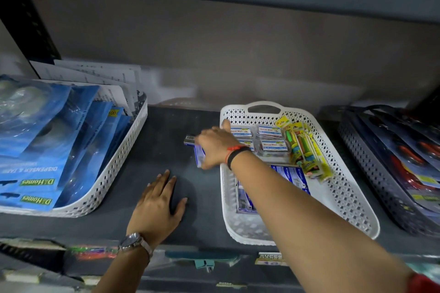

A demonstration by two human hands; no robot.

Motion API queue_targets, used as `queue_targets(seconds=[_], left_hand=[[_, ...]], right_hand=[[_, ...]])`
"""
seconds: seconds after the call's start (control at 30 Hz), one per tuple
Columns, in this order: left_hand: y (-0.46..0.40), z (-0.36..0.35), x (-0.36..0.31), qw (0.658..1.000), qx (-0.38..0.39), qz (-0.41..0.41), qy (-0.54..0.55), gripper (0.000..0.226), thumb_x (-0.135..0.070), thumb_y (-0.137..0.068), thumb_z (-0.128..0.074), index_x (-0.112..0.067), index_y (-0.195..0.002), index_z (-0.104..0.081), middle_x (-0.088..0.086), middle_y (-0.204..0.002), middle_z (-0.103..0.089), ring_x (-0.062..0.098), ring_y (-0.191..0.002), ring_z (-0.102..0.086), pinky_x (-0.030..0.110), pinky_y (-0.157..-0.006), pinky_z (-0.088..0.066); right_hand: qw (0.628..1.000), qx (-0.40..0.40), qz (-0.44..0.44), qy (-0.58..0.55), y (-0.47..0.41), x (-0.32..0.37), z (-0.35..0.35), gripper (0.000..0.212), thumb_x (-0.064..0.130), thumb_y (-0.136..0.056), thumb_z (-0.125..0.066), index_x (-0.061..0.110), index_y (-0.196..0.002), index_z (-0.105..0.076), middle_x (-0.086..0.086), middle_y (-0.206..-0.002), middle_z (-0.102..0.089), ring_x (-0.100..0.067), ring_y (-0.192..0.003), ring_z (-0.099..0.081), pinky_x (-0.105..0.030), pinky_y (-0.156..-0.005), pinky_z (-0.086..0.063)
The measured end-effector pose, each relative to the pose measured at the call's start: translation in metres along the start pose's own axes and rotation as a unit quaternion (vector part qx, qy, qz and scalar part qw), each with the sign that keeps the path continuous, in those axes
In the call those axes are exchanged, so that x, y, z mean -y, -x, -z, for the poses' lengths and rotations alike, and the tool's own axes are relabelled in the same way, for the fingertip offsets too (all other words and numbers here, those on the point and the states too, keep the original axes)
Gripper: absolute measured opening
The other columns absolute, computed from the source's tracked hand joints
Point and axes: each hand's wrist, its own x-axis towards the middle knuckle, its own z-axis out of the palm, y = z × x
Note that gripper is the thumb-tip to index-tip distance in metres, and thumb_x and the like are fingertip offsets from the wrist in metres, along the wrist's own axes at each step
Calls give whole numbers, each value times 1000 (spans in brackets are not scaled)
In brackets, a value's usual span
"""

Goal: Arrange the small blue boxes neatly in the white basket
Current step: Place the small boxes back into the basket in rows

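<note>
A white perforated basket stands on the dark shelf right of centre. Inside it lie several small blue boxes near the middle. Just left of the basket, small blue boxes lie on the shelf, with another small box behind them. My right hand reaches across the basket's left rim and lies over those shelf boxes, fingers curled on them; the hold itself is hidden under the palm. My left hand rests flat on the shelf, fingers spread, holding nothing.
The basket also holds small clear labelled packs and yellow-green packets. A second white basket with blue dispenser packs stands at the left. A dark basket with red items stands at the right. The shelf's front edge carries price tags.
</note>
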Motion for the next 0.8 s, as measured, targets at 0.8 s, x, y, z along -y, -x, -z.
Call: queue_targets(seconds=[0.8], left_hand=[[1, 1, -1, 1000, 6, 3, 6, 57, -43, -85, -43, -12, -132, -37, 9, -147, -31, 27, -135, -28, 43, -114, -22]], right_hand=[[958, 70, -104, -259, 124, -35, -18, 45, 22, -75, -72, 11, -114, -53, -7, -118, -50, -17, -99, -53, -29, -84, -47]])
